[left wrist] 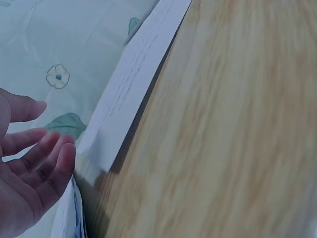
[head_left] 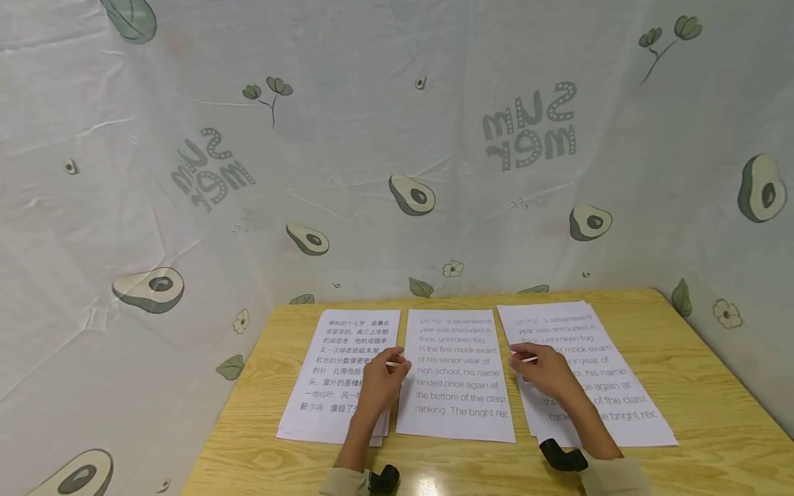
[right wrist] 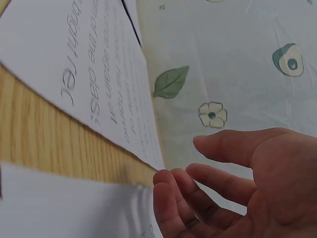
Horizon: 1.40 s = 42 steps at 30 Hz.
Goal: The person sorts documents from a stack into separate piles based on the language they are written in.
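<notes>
Three lots of printed paper lie side by side on the wooden table. Chinese text covers the left stack (head_left: 338, 372), whose sheets are slightly offset at the bottom. English text is on the middle sheet (head_left: 453, 372) and on the right stack (head_left: 614, 386). My left hand (head_left: 384, 379) hovers by the gap between the left stack and the middle sheet, fingers loosely bent; in the left wrist view the hand (left wrist: 34, 173) holds nothing. Over the left part of the right stack is my right hand (head_left: 548, 372). The right wrist view shows this hand (right wrist: 237, 188) with thumb and fingers apart, holding nothing.
The yellow wood-grain table (head_left: 242, 441) meets a pale cloth backdrop (head_left: 372, 151) printed with avocados, leaves and flowers. Each wrist carries a black camera, one at the left cuff (head_left: 384, 479) and one at the right cuff (head_left: 561, 455).
</notes>
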Available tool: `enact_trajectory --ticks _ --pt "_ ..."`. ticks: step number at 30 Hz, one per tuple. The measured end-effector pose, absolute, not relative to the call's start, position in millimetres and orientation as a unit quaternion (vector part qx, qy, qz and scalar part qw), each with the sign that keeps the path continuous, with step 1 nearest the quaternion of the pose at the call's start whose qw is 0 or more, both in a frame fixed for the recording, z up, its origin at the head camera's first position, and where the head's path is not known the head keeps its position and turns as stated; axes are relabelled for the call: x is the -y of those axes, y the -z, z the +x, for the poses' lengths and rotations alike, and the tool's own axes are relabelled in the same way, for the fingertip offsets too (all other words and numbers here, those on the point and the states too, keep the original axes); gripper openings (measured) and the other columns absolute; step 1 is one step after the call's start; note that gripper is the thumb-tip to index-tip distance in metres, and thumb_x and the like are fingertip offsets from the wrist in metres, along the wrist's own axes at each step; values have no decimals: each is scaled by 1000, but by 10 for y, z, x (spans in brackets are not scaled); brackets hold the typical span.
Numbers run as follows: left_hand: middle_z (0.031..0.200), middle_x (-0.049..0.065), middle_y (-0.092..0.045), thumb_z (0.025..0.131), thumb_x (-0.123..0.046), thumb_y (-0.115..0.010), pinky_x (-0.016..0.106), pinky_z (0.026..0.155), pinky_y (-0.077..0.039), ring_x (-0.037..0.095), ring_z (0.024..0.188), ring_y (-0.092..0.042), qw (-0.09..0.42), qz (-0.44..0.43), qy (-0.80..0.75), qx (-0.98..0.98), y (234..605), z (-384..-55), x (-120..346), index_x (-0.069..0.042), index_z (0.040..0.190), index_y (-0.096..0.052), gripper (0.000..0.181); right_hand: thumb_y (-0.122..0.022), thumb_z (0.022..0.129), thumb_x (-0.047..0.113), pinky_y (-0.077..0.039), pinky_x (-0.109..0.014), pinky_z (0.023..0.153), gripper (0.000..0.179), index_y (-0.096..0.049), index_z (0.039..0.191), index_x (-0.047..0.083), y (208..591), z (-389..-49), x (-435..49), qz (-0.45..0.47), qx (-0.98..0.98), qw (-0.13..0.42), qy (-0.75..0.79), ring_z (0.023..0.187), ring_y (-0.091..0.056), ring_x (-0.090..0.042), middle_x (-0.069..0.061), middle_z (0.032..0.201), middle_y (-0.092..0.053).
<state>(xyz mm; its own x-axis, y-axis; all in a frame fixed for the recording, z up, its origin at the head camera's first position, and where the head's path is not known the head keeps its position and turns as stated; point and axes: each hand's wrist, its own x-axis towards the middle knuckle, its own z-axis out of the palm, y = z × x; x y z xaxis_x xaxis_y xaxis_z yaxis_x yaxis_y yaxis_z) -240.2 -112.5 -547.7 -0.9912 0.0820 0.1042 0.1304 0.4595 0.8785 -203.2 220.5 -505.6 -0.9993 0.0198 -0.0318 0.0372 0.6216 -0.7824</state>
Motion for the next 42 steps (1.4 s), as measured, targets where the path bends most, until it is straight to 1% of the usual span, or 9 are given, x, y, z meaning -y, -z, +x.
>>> enact_trajectory --ticks 6,10,12,18,21,26,32,39,42 --pt "109 7 -76 100 -21 -74 21 66 -55 11 86 -67 26 -67 499 864 5467 -2425 1186 -1 135 -71 40 -70 102 19 -57 -26 68 46 -66 139 -8 5086 -2023 -2094 23 -898 16 439 97 -75 -25 -20 118 -75" --pt "109 7 -76 100 -22 -75 22 69 -55 14 88 -66 27 -73 487 870 5447 -2453 1191 -1 135 -71 42 -71 102 18 -57 -24 67 45 -66 137 -9 5087 -2006 -2081 24 -898 13 438 93 -74 -21 -17 114 -75" --pt "109 6 -76 100 -23 -75 23 70 -54 14 89 -66 24 -69 480 874 5443 -2460 1198 -2 136 -71 42 -71 101 18 -57 -24 67 45 -66 137 -10 5083 -2004 -2079 21 -900 12 435 93 -74 -22 -17 114 -75" --pt "111 6 -76 100 -24 -75 25 74 -57 16 91 -69 12 -56 473 879 5482 -2456 1230 -3 135 -71 41 -72 101 19 -57 -26 69 45 -67 135 -10 5091 -2005 -2065 17 -905 13 426 101 -75 -30 -19 115 -76" --pt "109 5 -75 99 -24 -76 27 75 -57 16 91 -68 11 -55 470 881 5513 -2449 1241 -3 134 -72 41 -72 101 19 -57 -26 69 44 -68 135 -9 5119 -2009 -2056 22 -903 24 429 101 -74 -29 -19 116 -76" --pt "105 3 -74 98 -22 -76 28 78 -57 16 91 -67 10 -51 471 880 5538 -2444 1245 -2 131 -73 38 -73 101 18 -58 -27 67 44 -67 135 -10 5152 -2013 -2044 27 -900 37 434 95 -73 -23 -19 116 -75" --pt "104 3 -73 99 -22 -76 24 76 -56 14 90 -66 -1 -43 475 879 5549 -2455 1236 -2 131 -73 38 -73 100 19 -58 -29 67 47 -66 136 -11 5151 -2009 -2041 33 -902 41 428 87 -72 -19 -19 115 -75" --pt "101 4 -71 97 -21 -79 24 74 -53 14 88 -64 -7 -44 469 882 5544 -2473 1213 3 130 -73 42 -73 99 21 -54 -31 73 50 -66 135 -12 5146 -2024 -2037 35 -912 42 406 96 -71 -24 -16 113 -76" --pt "99 4 -70 96 -22 -79 25 73 -51 13 86 -61 -7 -45 455 889 5539 -2474 1191 2 128 -74 41 -74 98 21 -52 -32 77 51 -66 135 -12 5157 -2032 -2024 33 -916 44 396 100 -70 -27 -17 114 -75"
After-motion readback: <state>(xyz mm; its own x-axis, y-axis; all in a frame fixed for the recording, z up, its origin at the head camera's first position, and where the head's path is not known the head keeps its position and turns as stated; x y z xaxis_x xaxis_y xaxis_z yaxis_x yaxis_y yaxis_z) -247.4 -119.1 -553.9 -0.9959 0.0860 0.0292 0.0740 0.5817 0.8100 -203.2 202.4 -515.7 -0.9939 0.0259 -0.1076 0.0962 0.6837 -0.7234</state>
